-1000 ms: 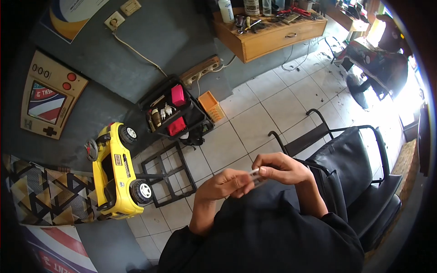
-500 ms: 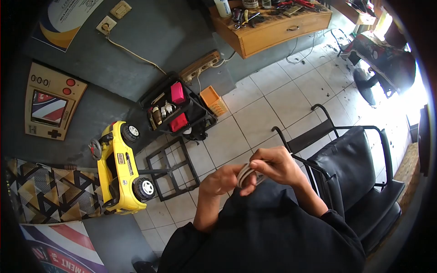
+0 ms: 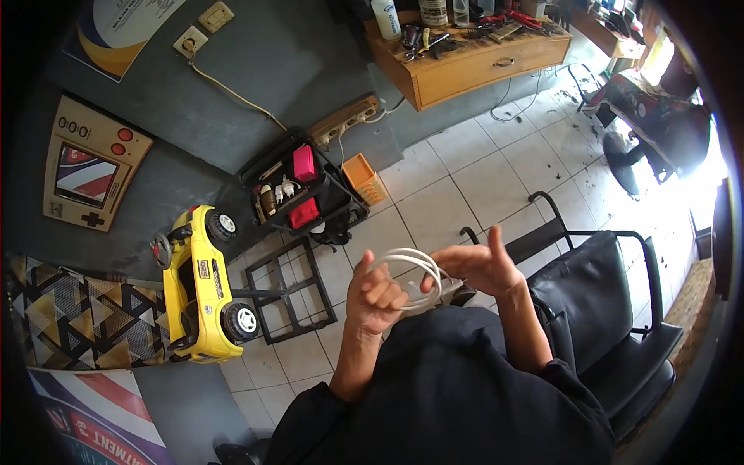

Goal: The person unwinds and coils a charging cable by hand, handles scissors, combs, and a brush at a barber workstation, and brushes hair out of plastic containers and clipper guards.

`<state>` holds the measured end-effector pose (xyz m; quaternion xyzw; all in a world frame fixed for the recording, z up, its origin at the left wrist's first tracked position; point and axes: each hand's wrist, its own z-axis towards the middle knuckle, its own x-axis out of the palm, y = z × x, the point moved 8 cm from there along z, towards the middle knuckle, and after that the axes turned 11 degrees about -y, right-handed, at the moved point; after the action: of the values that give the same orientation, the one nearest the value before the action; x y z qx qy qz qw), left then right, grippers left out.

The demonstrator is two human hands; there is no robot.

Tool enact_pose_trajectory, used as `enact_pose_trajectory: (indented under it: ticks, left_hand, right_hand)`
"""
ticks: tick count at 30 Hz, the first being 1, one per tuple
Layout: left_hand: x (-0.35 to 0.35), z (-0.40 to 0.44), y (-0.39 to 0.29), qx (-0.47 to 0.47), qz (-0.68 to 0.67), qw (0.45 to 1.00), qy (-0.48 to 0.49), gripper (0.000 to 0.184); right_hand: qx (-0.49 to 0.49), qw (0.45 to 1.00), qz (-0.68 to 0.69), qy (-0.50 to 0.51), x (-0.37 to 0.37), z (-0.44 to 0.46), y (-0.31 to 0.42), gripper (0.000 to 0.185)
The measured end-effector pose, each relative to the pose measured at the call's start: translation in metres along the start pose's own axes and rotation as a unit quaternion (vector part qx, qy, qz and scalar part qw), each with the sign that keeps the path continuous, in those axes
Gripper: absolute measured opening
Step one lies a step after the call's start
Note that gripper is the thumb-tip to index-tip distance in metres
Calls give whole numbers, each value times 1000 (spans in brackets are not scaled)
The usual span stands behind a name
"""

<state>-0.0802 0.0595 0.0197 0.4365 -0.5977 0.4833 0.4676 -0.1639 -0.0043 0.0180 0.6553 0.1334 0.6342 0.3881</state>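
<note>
A white cable [image 3: 412,253] is gathered into loose loops in front of my dark clothing. My left hand [image 3: 373,298] has its fingers curled around the left side of the coil. On the other side, my right hand [image 3: 484,269] has its thumb raised and its fingers stretched towards the coil. Those fingertips reach the right edge of the loops, partly overlapped by them. Below the right hand, a pale part near my lap is too unclear to name.
A black chair [image 3: 593,279] stands at my right. On the left are a yellow toy car [image 3: 203,283] and a black metal frame [image 3: 291,291]. Ahead sit a black trolley [image 3: 310,194] with tools, an orange basket [image 3: 363,178] and a wooden drawer table [image 3: 480,66].
The tight bundle of cable has opened into wider loops. My hands have moved apart, and the right thumb has lifted off the cable and points up.
</note>
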Motion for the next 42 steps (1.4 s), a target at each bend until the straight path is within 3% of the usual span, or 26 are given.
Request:
enact_pose_trajectory:
  ticks: [2, 4, 6, 7, 8, 10, 12, 14, 16, 18, 19, 21, 23, 25, 26, 29, 31, 32, 34, 36, 38, 40, 42]
  left_hand:
    - [9, -1, -14, 77, -148, 986, 17, 47]
    - [8, -1, -14, 103, -176, 979, 11, 45]
    - [0, 0, -15, 170, -182, 968, -38, 44]
    - [-7, -1, -11, 192, -98, 975, -62, 45]
    - [-13, -2, -6, 196, -100, 973, -63, 45]
    - [-32, -12, 1, 225, 99, 953, -179, 46]
    - [-18, -26, 3, 246, 163, 944, -148, 44]
    - [-23, -42, 4, 205, 226, 893, -330, 43]
    - [-22, -46, -2, 171, 260, 909, -279, 44]
    - [-28, -44, 17, 30, 192, 962, -191, 47]
    - [-29, -45, 15, 33, 190, 962, -191, 47]
    - [-35, -44, 15, 7, 250, 944, -214, 46]
    - [-33, -41, 20, -6, 214, 959, -184, 45]
    - [-26, -33, 24, -25, 181, 972, -148, 45]
    - [-18, -31, 26, -20, 182, 975, -124, 44]
    - [-11, -22, 27, -8, 180, 980, -85, 42]
    - [-14, -20, 26, 3, 174, 982, -73, 42]
    - [-16, -21, 25, 21, 196, 979, -60, 40]
    - [-11, -20, 29, 27, 212, 976, -41, 40]
    - [-13, -24, 20, 49, 358, 922, -141, 38]
    - [-9, -23, 22, 54, 341, 926, -153, 35]
    - [-8, -22, 21, 77, 356, 923, -129, 31]
    - [-10, -26, 18, 75, 384, 908, -150, 32]
  right_hand:
    - [-9, 999, 51, 16, 1, 3, 3, 94]
    - [-111, 993, -23, -34, 6, 3, 8, 81]
    - [-149, 977, -94, -118, 6, 2, 0, 58]
    - [-180, 963, -117, -163, 8, 4, 0, 51]
    - [-208, 946, -139, -206, 9, 6, 1, 46]
    - [-160, 949, -81, -260, 13, 8, 0, 41]
    - [-120, 954, -78, -265, 24, 10, 8, 40]
    - [-18, 943, -255, -212, 33, 16, 9, 38]
    - [15, 928, -313, -201, 37, 21, 7, 34]
    - [-111, 864, -489, -49, 58, 25, 3, 30]
    - [-24, 881, -470, -38, 62, 24, -1, 26]
    - [-36, 886, -457, -72, 55, 21, -5, 31]
    - [-52, 888, -443, -113, 50, 16, -2, 35]
    - [100, 953, -159, -238, 24, 5, -14, 48]
    - [75, 951, -161, -254, 19, 7, -10, 57]
    - [138, 956, -88, -245, -2, -10, -23, 52]
    - [-3, 970, -211, -123, 14, -6, -5, 50]
    - [-9, 968, -212, -130, 14, -9, 0, 50]
    - [43, 909, -349, -224, 14, -14, 15, 52]
    - [17, 888, -409, -208, 15, -11, 24, 55]
    - [7, 823, -538, -185, 24, -8, 31, 55]
    - [16, 828, -517, -219, 17, -10, 29, 51]
    - [-5, 827, -535, -171, 21, -6, 30, 48]
